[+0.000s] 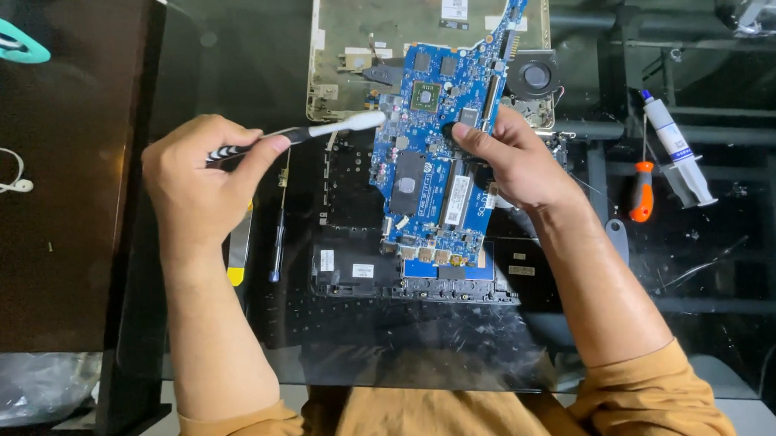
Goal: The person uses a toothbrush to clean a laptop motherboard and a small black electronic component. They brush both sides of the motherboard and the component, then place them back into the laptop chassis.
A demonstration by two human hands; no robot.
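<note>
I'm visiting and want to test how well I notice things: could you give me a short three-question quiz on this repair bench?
1. True or false: the right hand holds the blue circuit board tilted up above the open laptop base.
2. What does the left hand grip? A) an orange-handled screwdriver B) a white-headed brush C) a syringe
3. Fill in: the brush points its white head toward the ___ near the board's top.

Key
1. True.
2. B. The orange-handled screwdriver and the syringe lie untouched on the glass table to the right.
3. The square chip.
</note>
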